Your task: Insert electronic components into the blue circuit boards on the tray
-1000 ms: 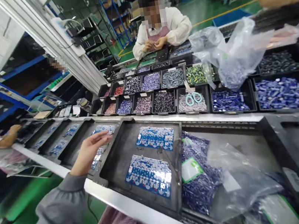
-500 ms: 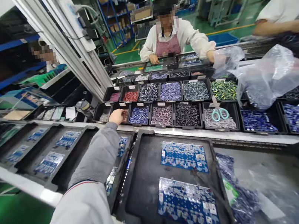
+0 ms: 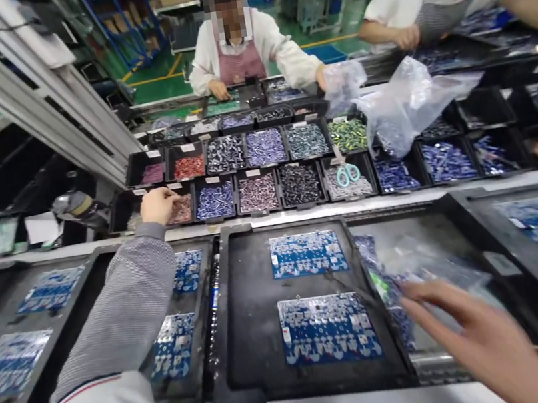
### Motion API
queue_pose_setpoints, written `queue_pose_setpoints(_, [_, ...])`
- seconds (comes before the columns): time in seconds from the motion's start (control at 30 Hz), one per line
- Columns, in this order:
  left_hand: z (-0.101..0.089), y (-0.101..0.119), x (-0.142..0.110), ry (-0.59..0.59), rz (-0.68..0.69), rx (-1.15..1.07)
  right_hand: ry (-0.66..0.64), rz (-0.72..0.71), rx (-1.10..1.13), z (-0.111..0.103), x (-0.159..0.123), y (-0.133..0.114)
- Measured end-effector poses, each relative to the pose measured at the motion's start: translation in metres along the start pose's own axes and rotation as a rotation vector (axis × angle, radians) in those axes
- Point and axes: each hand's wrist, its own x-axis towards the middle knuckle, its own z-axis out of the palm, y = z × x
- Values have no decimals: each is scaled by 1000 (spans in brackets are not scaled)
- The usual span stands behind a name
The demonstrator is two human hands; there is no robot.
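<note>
My left hand (image 3: 158, 206) reaches over the bin of small brownish components (image 3: 182, 209); its thumb and fingertips are pinched together, and anything between them is hidden. My right hand (image 3: 482, 345), blurred, hovers right of the black tray (image 3: 250, 312), near the plastic bag of bluish parts (image 3: 401, 323). Its thumb and index finger stretch left, slightly apart, with nothing visible between them. Two blue circuit boards, an upper board (image 3: 308, 254) and a lower board (image 3: 328, 329), lie flat in that tray. Under my left sleeve another tray holds a partly covered board (image 3: 174, 347).
Two rows of black bins hold colored components, including a bin of blue parts (image 3: 215, 199). Light-blue-handled scissors (image 3: 347, 175) rest on a grey-filled bin. A clear plastic bag (image 3: 401, 107) drapes over bins at right. Across the bench, a co-worker's sleeve (image 3: 296, 63) extends toward plastic.
My left hand moved from above the left tray to the brownish-component bin, where its fingers are now pinched. My right hand has come into view. The camera has turned right.
</note>
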Motion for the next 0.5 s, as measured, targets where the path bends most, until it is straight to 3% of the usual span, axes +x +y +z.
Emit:
queue_pose_setpoints(0.1, [8,3,4,49,21,-5,-192,-71,-18,33,38,-15])
queue_pose_setpoints(0.23, [14,6,4,66,17,-70,-114,-63,-10,58,55,-8])
queue_pose_setpoints(0.4, [7,8,7,103,-49,-184,-76,-23,-56,53,51,24])
queue_pose_setpoints(0.5, [-4,23,-11,112,-82,-288,-7,-78,-164,39,51,28])
